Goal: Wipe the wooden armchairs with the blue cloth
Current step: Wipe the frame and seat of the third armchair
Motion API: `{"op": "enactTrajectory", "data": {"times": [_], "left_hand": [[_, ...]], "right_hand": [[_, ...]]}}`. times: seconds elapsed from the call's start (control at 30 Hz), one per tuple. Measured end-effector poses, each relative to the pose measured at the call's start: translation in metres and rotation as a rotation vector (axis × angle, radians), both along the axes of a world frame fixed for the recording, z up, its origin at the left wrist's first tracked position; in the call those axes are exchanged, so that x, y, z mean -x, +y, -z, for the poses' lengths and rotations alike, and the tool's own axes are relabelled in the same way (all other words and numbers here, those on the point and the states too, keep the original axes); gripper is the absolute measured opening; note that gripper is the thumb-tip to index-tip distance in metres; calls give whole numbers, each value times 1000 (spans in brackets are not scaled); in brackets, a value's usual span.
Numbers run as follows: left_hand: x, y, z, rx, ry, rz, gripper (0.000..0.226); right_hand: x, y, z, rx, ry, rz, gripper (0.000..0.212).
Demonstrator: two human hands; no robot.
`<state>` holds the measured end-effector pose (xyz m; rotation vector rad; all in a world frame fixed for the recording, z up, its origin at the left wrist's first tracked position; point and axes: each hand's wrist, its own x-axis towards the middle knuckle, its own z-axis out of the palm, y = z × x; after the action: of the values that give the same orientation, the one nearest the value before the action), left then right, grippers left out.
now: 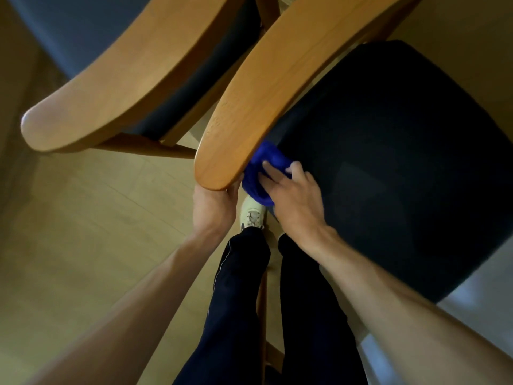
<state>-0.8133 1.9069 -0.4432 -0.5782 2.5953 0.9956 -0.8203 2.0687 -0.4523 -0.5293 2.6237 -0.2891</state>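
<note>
Seen from above, two wooden armchairs stand side by side on the floor (pixel 91 218), their curved backrests close together. The right hand (pixel 294 198) presses the blue cloth (pixel 261 173) with fairly straight fingers against the inner edge of the nearer armchair's backrest (pixel 266 87), just above its dark seat cushion (pixel 402 162). The left hand (pixel 213 209) grips the near end of that backrest from below. The second armchair (pixel 122 76) stands to the left, untouched.

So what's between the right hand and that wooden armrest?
The blue cloth. In the head view, the right hand presses it against the inner edge of the armrest.
</note>
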Motion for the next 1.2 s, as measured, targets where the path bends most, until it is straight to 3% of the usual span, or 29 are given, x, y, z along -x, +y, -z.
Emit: {"op": "enactTrajectory", "data": {"times": [0.2, 0.27, 0.4, 0.5, 0.6, 0.67, 0.8, 0.9, 1.0, 1.1, 1.2], "left_hand": [[1, 2, -8, 10, -2, -13, 31], [1, 1, -10, 12, -26, 17, 32], [2, 1, -11, 11, 8, 19, 35], [-1, 3, -6, -5, 49, 3, 28], [-3, 5, -1, 7, 69, -12, 16], [-3, 6, -1, 9, 62, -26, 6], [-1, 14, -5, -39, 34, -96, 2], [2, 31, 0, -114, -222, -199, 28], [3, 59, 2, -130, -353, -115, 30], [15, 86, -6, -79, -245, 54, 36], [33, 95, -9, -67, -84, 138, 39]], "right_hand": [[3, 51, -14, 46, -187, -440, 58], [33, 53, -22, 111, -132, -355, 56], [109, 63, -15, 111, 175, 118, 65], [160, 59, 5, 0, 209, 470, 31], [144, 34, 10, 41, 248, 305, 15], [100, 15, 9, 155, 172, 193, 27], [40, 3, -1, 268, -109, 171, 50], [71, 38, -12, 349, -113, 183, 59], [140, 96, -9, 190, 121, 255, 60], [199, 152, -1, -55, 209, 290, 39], [202, 153, 10, -47, 192, 365, 32]]}}
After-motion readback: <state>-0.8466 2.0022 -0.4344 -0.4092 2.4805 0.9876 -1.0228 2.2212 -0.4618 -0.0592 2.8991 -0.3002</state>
